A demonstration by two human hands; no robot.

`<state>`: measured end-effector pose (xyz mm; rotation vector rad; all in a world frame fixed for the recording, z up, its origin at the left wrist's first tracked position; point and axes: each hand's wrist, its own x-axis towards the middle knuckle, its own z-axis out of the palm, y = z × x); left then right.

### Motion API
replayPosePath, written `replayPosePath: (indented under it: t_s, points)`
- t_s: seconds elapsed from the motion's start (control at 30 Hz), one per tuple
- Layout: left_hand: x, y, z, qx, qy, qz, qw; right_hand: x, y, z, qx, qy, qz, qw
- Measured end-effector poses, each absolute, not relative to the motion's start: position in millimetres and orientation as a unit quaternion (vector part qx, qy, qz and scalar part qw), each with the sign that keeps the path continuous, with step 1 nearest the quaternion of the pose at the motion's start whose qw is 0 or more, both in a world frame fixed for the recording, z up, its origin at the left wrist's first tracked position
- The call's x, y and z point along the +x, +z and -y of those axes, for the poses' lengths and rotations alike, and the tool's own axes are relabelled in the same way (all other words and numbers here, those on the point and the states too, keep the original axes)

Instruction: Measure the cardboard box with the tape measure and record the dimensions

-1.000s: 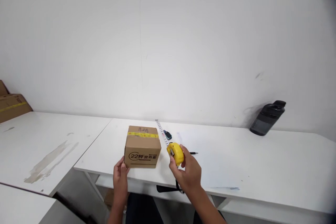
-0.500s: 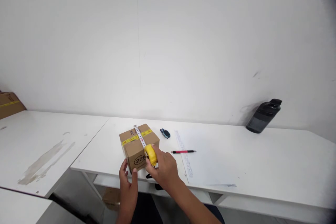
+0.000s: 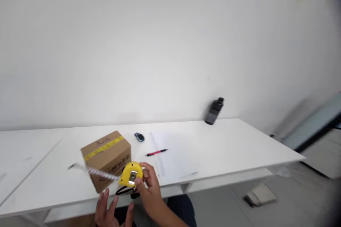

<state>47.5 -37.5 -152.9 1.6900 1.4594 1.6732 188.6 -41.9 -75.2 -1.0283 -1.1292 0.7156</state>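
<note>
My right hand [image 3: 149,188] grips a yellow tape measure [image 3: 132,174], thumb over the metal clip on its side. Its blade [image 3: 99,172] sticks out to the left, blurred, passing in front of a cardboard box [image 3: 109,152]. Yellow tape runs across the box's top, and dark writing marks its top and front face. Below the box, at the table's front edge, my left hand [image 3: 110,212] is open with its fingers spread, holding nothing. A black wrist strap [image 3: 122,190] hangs under the tape measure.
A red and black pen [image 3: 156,152] lies across white paper [image 3: 176,156] right of the box. Behind is a small dark object [image 3: 139,137], perhaps a key fob. A black bottle [image 3: 214,111] leans against the wall at the back of the white table [image 3: 226,149].
The tape measure has come off the box top and turned, its blade now pointing left. My left hand has let go of the box and dropped lower. The view has swung right.
</note>
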Motion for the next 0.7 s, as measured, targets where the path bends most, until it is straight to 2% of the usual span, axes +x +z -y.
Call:
replayPosePath:
  t_s: [0.07, 0.13, 0.2, 0.3, 0.4, 0.47, 0.53, 0.6, 0.7]
  points:
    - [74.3, -163.7, 46.8, 0.593, 0.600, -0.481, 0.239, 189.4, -100.0, 54.4, -0.405, 0.496, 0.359, 0.679]
    - [98.0, -164.2, 54.3, 0.603, 0.544, -0.457, 0.363, 189.5, -123.2, 66.9, -0.348, 0.574, 0.263, 0.692]
    - [113.8, -154.8, 56.4, 0.621, 0.452, -0.441, 0.465, 194.2, -139.6, 77.8, -0.325, 0.578, 0.236, 0.710]
    - [125.2, -132.3, 47.3, 0.665, 0.367, -0.435, 0.484, 221.3, -143.8, 84.8, -0.389, 0.512, 0.306, 0.702]
    - [131.2, -114.5, 26.7, 0.710, 0.371, -0.448, 0.397, 272.3, -124.5, 71.5, -0.530, 0.364, 0.500, 0.580]
    - [135.1, -109.6, 9.5, 0.732, 0.383, -0.469, 0.311, 308.0, -107.1, 48.0, -0.620, 0.199, 0.618, 0.441]
    - [138.6, -109.5, -7.1, 0.744, 0.372, -0.496, 0.249, 335.0, -94.7, 16.3, -0.709, 0.055, 0.643, 0.285]
    - [141.3, -111.8, -20.3, 0.747, 0.343, -0.521, 0.230, 350.5, -90.5, -15.2, -0.726, 0.022, 0.668, 0.160]
    - [144.3, -115.0, -30.7, 0.736, 0.309, -0.554, 0.237, 359.7, -93.7, -43.8, -0.717, 0.039, 0.681, 0.145]
